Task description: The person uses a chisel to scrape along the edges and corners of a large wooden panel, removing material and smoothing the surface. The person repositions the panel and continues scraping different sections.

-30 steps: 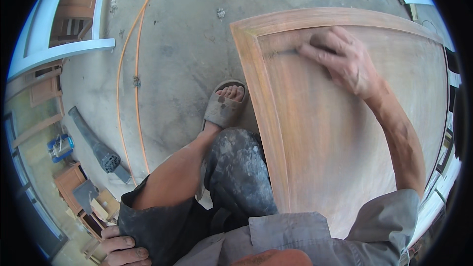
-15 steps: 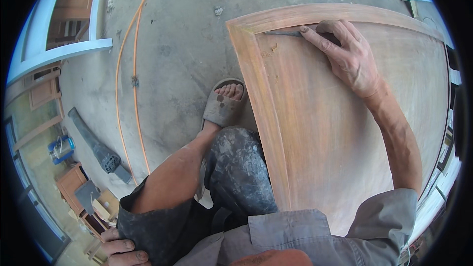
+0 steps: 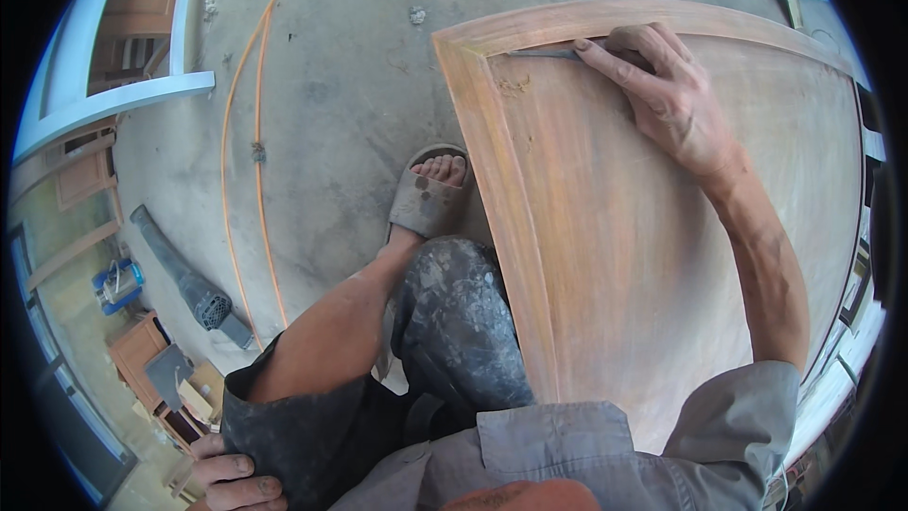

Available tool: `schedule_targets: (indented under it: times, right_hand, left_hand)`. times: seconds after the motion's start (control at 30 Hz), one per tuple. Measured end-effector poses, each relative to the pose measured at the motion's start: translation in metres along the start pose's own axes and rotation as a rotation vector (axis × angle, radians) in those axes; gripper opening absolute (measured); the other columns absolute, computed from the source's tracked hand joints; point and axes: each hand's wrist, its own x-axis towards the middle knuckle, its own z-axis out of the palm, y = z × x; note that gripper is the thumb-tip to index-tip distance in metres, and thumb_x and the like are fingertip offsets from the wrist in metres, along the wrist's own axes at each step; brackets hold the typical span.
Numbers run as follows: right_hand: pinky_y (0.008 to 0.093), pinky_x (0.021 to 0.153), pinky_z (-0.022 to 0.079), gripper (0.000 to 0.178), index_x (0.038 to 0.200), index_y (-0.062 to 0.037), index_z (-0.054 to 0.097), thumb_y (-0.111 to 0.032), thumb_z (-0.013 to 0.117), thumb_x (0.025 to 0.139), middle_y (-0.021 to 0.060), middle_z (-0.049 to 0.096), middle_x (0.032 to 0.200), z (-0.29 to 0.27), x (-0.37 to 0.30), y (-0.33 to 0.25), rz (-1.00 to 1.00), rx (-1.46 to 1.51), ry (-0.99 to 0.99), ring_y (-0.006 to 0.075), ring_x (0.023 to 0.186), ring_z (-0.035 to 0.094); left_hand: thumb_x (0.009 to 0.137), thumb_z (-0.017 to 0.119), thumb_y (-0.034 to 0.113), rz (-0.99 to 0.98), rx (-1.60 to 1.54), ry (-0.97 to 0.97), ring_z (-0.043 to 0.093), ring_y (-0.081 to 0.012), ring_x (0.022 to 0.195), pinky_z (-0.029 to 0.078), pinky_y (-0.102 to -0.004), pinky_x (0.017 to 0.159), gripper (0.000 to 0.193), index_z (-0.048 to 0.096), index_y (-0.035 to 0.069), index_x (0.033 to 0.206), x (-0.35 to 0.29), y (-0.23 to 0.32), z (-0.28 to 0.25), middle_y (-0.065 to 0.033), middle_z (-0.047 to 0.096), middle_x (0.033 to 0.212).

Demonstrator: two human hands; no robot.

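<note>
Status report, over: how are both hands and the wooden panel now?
Right hand grips thin dark tool at wooden panel, near its far left corner. Left hand against dark shorts. Small shavings lie by that corner.

Matt, grainy wooden panel [image 3: 643,237], dull metal-looking blade [image 3: 541,55], rough concrete floor [image 3: 350,66], smeared cloth trousers [image 3: 459,322]

A head-worn fisheye looks steeply down from close above.

Grey floor [image 3: 350,66] (stained) carries orange hose [image 3: 260,191], dark blower [image 3: 189,276].
</note>
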Motion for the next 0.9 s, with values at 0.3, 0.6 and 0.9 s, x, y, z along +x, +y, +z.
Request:
schedule_targets:
  times: [0.3,0.6,0.9]
  right_hand:
    - [0.0391,0.089,0.057,0.054,0.124,-0.0107,0.077,0.007,0.072,0.074,0.0097,0.068,0.11,0.001,0.011,-0.012,0.015,0.018,0.012,0.0293,0.1,0.064]
    - [0.04,0.09,0.057,0.057,0.125,-0.0107,0.076,0.006,0.073,0.072,0.0107,0.068,0.108,-0.001,0.002,-0.011,0.054,0.014,-0.001,0.0293,0.101,0.064]
    - [0.0395,0.089,0.058,0.056,0.125,-0.0107,0.076,0.005,0.07,0.072,0.0097,0.067,0.106,-0.004,-0.002,-0.007,0.031,-0.035,-0.008,0.0291,0.099,0.064]
  left_hand:
    - [0.092,0.06,0.031,-0.098,0.055,0.128,0.063,-0.0342,0.099,0.049,-0.0578,0.09,0.026,0.064,0.005,0.096,0.0,0.013,0.012,-0.0129,0.071,0.097]
    - [0.09,0.061,0.033,-0.14,0.038,0.051,0.063,-0.0325,0.096,0.049,-0.0567,0.091,0.026,0.065,0.007,0.092,0.001,0.013,0.003,-0.0103,0.071,0.089]
    - [0.101,0.048,0.043,-0.087,0.001,0.154,0.057,-0.0287,0.105,0.04,-0.056,0.098,0.034,0.064,0.019,0.083,-0.056,0.006,-0.013,0.0,0.07,0.098]
